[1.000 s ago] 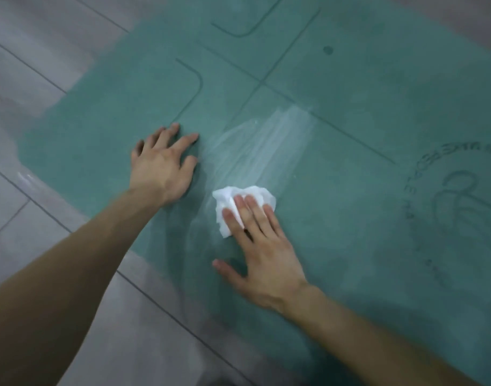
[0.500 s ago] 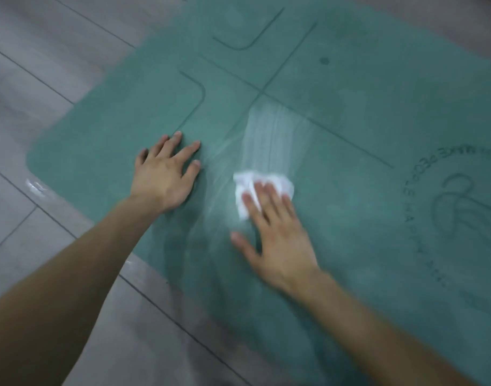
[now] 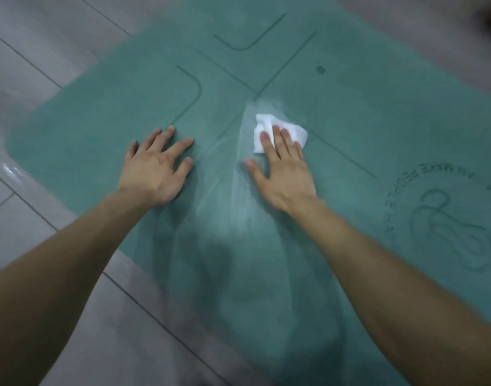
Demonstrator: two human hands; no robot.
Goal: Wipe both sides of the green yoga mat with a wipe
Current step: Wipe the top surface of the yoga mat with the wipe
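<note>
I see a green rubber yoga mat (image 3: pixel 364 121) lying flat on grey plank floor (image 3: pixel 29 65), left hand (image 3: pixel 155 168) flat on the mat with fingers spread wide, right hand (image 3: pixel 284 174) pressing a crumpled white wipe (image 3: pixel 290 130) under straight fingers beside the engraved cross lines (image 3: pixel 255 91), pale damp streaks (image 3: pixel 236 196) between the hands.

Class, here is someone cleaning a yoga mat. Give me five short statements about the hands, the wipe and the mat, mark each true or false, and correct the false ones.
1. The right hand presses the wipe onto the mat. True.
2. The left hand holds a second wipe. False: it rests flat on the mat, holding nothing.
3. The wipe is green. False: it is white.
4. The mat lies on a grey floor. True.
5. The mat is rolled up. False: it lies spread flat.
</note>
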